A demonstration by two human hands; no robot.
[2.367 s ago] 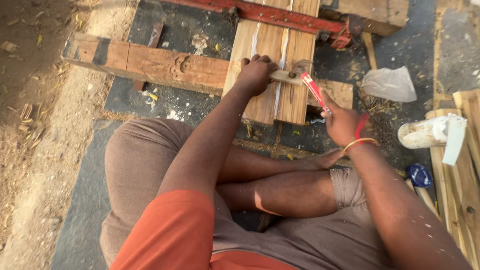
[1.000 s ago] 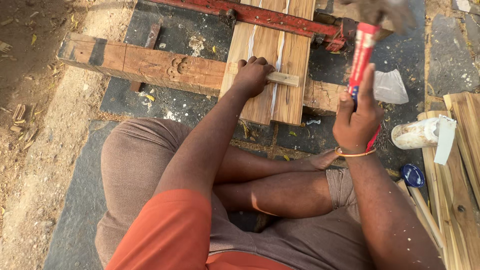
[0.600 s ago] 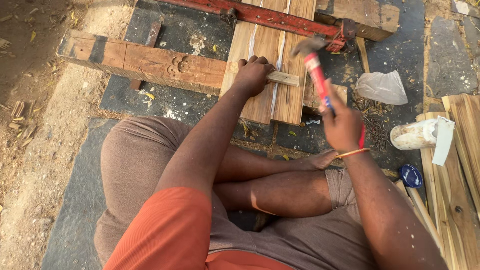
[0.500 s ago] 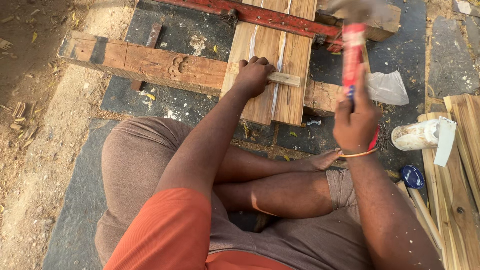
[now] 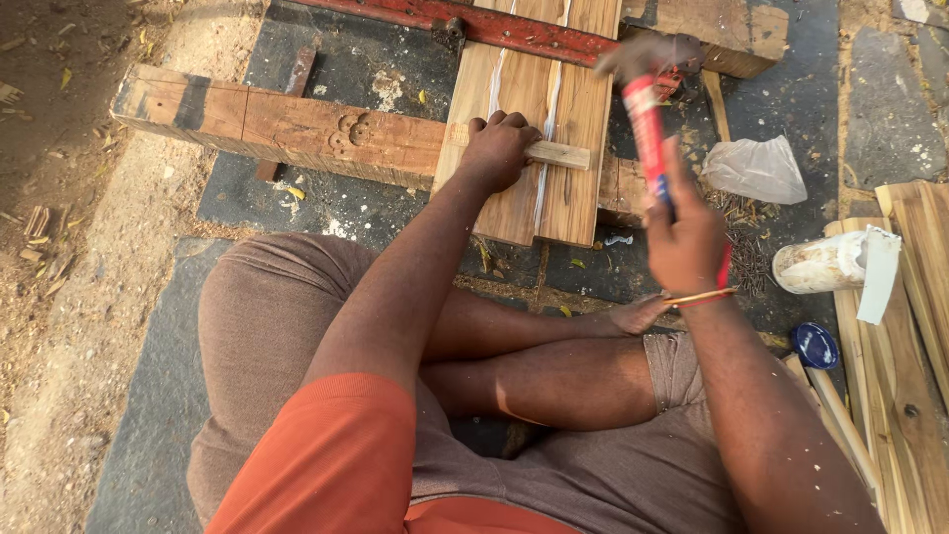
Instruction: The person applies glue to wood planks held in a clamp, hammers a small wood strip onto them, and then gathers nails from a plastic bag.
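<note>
I sit cross-legged on a dark stone floor (image 5: pixel 326 203) beside sandy ground, boards stacked at my right. Two glued planks (image 5: pixel 539 119) lie across a carved wooden beam (image 5: pixel 297 129), a red bar clamp (image 5: pixel 494 25) over their far end. My left hand (image 5: pixel 499 148) presses a small wooden strip (image 5: pixel 554 153) flat onto the planks, fingers curled over it. My right hand (image 5: pixel 687 237) is raised, fingers wrapped tight around a red-handled hammer (image 5: pixel 647 109), head blurred above the planks' right edge.

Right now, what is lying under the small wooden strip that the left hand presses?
Under the small wooden strip lie two planks with pale glue lines. The left hand covers its other end.
</note>
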